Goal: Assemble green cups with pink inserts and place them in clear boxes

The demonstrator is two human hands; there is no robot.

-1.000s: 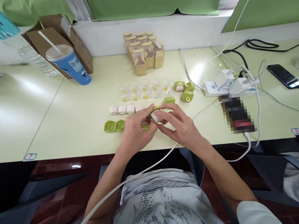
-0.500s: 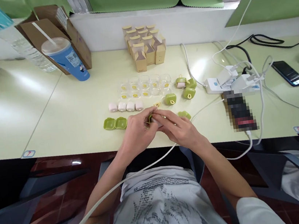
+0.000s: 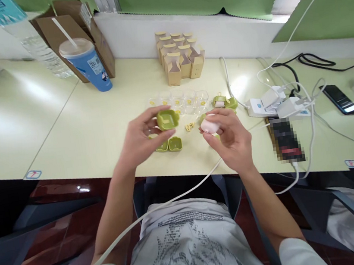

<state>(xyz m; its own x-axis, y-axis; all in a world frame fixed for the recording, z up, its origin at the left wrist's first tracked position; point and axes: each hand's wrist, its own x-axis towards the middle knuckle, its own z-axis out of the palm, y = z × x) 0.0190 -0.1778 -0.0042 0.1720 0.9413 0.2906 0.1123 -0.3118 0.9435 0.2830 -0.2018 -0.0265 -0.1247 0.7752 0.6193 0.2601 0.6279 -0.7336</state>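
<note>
My left hand point(image 3: 137, 140) grips a small green plastic shell point(image 3: 168, 119) between thumb and fingers, its hollow side facing me. In my right hand point(image 3: 231, 138) is a pale pink rounded case point(image 3: 210, 124), pinched by the fingertips. The two pieces are held apart above the table. Between the hands lie small yellow loops point(image 3: 190, 126). An opened green shell point(image 3: 175, 144) with two hollow halves rests just under my left hand. More green shells point(image 3: 231, 103) sit beyond my right hand, one with a pink case point(image 3: 219, 103) inside. My left hand hides the row of pink cases.
Clear plastic boxes point(image 3: 189, 99) with yellow marks stand behind my hands, and open cardboard boxes point(image 3: 174, 70) at the wall. To the left are a blue cup point(image 3: 90, 68) and a bottle. A power strip point(image 3: 257, 108), phones and cables occupy the right; one white cable crosses before me.
My hands were together over the pieces; now they are apart, the green shell in the left and the pink case in the right. The view has shifted slightly.
</note>
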